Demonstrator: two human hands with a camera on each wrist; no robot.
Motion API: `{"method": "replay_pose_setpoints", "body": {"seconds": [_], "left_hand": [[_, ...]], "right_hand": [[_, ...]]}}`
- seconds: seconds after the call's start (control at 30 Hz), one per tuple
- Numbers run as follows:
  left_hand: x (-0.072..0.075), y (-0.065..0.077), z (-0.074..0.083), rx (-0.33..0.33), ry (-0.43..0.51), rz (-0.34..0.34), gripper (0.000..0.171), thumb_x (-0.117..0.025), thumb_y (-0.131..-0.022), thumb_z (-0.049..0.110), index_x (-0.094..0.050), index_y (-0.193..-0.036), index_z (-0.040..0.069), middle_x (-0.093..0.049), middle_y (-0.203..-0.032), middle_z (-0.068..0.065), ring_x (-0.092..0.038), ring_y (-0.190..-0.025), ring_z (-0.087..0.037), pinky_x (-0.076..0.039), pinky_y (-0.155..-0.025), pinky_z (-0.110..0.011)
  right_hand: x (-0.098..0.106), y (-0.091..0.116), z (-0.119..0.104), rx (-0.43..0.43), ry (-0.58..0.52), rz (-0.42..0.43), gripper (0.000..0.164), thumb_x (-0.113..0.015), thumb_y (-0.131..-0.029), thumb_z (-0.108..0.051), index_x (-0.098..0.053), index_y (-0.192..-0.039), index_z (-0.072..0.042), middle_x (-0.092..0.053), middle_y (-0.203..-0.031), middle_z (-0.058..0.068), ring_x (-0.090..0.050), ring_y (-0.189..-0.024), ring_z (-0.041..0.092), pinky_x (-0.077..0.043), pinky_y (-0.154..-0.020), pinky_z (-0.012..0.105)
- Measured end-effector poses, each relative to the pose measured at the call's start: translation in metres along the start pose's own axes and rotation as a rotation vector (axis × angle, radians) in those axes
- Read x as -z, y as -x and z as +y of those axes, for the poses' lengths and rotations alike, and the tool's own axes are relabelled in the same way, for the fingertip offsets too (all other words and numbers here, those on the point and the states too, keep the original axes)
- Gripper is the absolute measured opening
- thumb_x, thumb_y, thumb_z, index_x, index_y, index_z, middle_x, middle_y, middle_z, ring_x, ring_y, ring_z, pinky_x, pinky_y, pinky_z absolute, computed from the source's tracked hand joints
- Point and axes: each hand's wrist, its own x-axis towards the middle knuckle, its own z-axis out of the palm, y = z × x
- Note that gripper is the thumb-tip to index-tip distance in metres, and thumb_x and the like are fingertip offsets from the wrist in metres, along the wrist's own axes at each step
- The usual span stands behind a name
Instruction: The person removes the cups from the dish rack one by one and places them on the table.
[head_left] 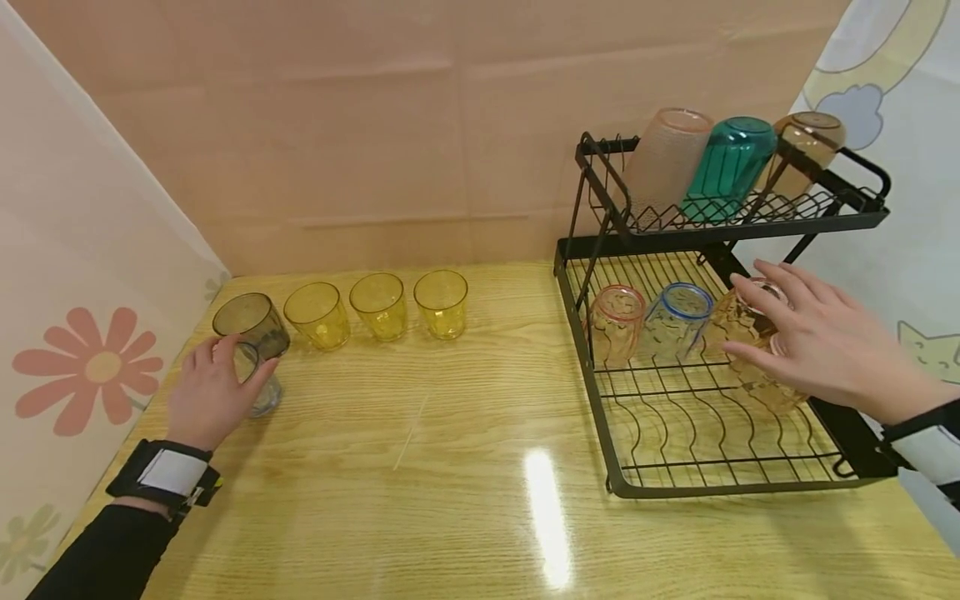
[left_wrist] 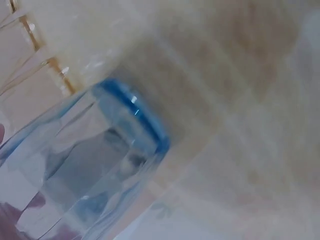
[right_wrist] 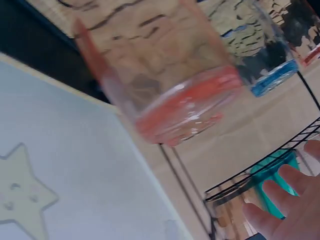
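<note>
At the left of the table, my left hand (head_left: 206, 396) grips a clear glass (head_left: 266, 402), thumb and fingers around its upper part. In the left wrist view this glass shows a blue base. Right behind it stands a smoky grey glass (head_left: 258, 327). Over the lower tier of the black dish rack (head_left: 735, 491), my right hand (head_left: 828, 342) is spread with its fingers extended. Beneath it are upside-down glasses, one a peach-tinted glass (head_left: 772, 392), partly hidden by the hand. A pink-based glass (right_wrist: 170, 90) looms large in the right wrist view, apart from the fingers (right_wrist: 282, 197).
A row of yellow glasses (head_left: 378, 307) stands upright along the back. Upside down on the lower tier are a red-based glass (head_left: 617, 329) and a blue-based glass (head_left: 678, 325). The upper tier carries a frosted pink glass (head_left: 667, 158), a teal glass (head_left: 731, 162) and a brown-tinted glass (head_left: 810, 142).
</note>
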Motion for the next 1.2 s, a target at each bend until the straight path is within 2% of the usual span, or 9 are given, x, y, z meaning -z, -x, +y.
{"method": "replay_pose_setpoints", "body": {"seconds": [0.1, 0.27, 0.4, 0.53, 0.63, 0.8, 0.97, 1.07, 1.2], "left_hand": [[0.007, -0.003, 0.001, -0.047, -0.037, 0.046, 0.068, -0.069, -0.088, 0.038, -0.046, -0.128, -0.012, -0.042, -0.122, -0.039, -0.040, -0.108, -0.059, -0.039, -0.075, -0.070], [0.019, -0.015, 0.002, -0.031, -0.071, 0.059, 0.078, -0.062, -0.090, 0.050, -0.039, -0.135, -0.009, -0.033, -0.136, -0.039, -0.030, -0.124, -0.058, -0.023, -0.098, -0.072], [0.029, -0.029, 0.006, -0.012, -0.083, 0.086, 0.082, -0.058, -0.090, 0.055, -0.034, -0.142, -0.005, -0.025, -0.147, -0.035, -0.020, -0.136, -0.052, -0.011, -0.105, -0.070], [0.036, -0.041, 0.017, 0.021, -0.079, 0.055, 0.085, -0.054, -0.092, 0.057, -0.026, -0.149, -0.001, -0.014, -0.153, -0.031, -0.010, -0.142, -0.047, -0.006, -0.106, -0.070], [0.037, -0.046, 0.031, 0.011, -0.062, 0.051, 0.085, -0.055, -0.092, 0.055, -0.026, -0.149, 0.000, -0.014, -0.153, -0.031, -0.008, -0.142, -0.046, -0.007, -0.106, -0.070], [0.035, -0.053, 0.065, -0.063, -0.057, 0.070, 0.084, -0.060, -0.090, 0.053, -0.029, -0.148, 0.001, -0.018, -0.153, -0.030, -0.012, -0.141, -0.046, -0.009, -0.107, -0.068], [0.034, -0.061, 0.097, -0.128, -0.043, 0.039, 0.087, -0.059, -0.090, 0.057, -0.026, -0.150, 0.003, -0.015, -0.155, -0.026, -0.008, -0.144, -0.042, -0.004, -0.108, -0.066], [0.032, -0.066, 0.115, -0.183, -0.020, 0.055, 0.089, -0.061, -0.088, 0.058, -0.026, -0.151, 0.005, -0.016, -0.156, -0.025, -0.008, -0.144, -0.039, -0.004, -0.109, -0.066], [0.026, -0.070, 0.140, -0.287, -0.004, 0.105, 0.092, -0.062, -0.085, 0.061, -0.028, -0.152, 0.008, -0.020, -0.155, -0.025, -0.014, -0.143, -0.040, -0.008, -0.109, -0.065]], "right_hand": [[-0.002, 0.005, 0.007, -0.041, -0.008, -0.010, 0.087, -0.061, -0.089, -0.056, -0.026, -0.153, -0.009, -0.023, -0.152, 0.029, -0.025, -0.133, 0.053, -0.012, -0.110, 0.061], [-0.006, 0.013, 0.014, -0.091, 0.000, -0.001, 0.087, -0.061, -0.089, -0.055, -0.023, -0.155, -0.012, -0.023, -0.150, 0.031, -0.026, -0.130, 0.055, -0.021, -0.103, 0.067], [-0.008, 0.020, 0.017, -0.119, 0.023, -0.010, 0.088, -0.062, -0.089, -0.053, -0.022, -0.155, -0.012, -0.025, -0.148, 0.032, -0.028, -0.128, 0.055, -0.027, -0.094, 0.072], [-0.011, 0.026, 0.019, -0.144, 0.046, -0.027, 0.090, -0.061, -0.089, -0.055, -0.017, -0.157, -0.014, -0.024, -0.147, 0.033, -0.029, -0.126, 0.056, -0.031, -0.084, 0.076], [-0.015, 0.029, 0.020, -0.159, 0.044, -0.037, 0.091, -0.059, -0.090, -0.056, -0.015, -0.157, -0.014, -0.024, -0.147, 0.033, -0.029, -0.124, 0.057, -0.033, -0.080, 0.077], [-0.024, 0.033, 0.021, -0.174, -0.017, -0.065, 0.091, -0.061, -0.090, -0.052, -0.016, -0.156, -0.009, -0.024, -0.146, 0.034, -0.031, -0.120, 0.059, -0.033, -0.080, 0.077], [-0.029, 0.034, 0.022, -0.205, -0.081, -0.104, 0.088, -0.061, -0.092, -0.050, -0.019, -0.153, -0.002, -0.027, -0.138, 0.036, -0.035, -0.112, 0.058, -0.042, -0.064, 0.071], [-0.031, 0.032, 0.021, -0.210, -0.103, -0.116, 0.080, -0.060, -0.092, -0.049, -0.030, -0.144, 0.004, -0.032, -0.128, 0.037, -0.042, -0.104, 0.055, -0.046, -0.060, 0.065], [-0.032, 0.028, 0.021, -0.212, -0.110, -0.145, 0.063, -0.058, -0.093, -0.051, -0.043, -0.125, 0.001, -0.041, -0.112, 0.035, -0.051, -0.084, 0.042, -0.047, -0.053, 0.051]]}}
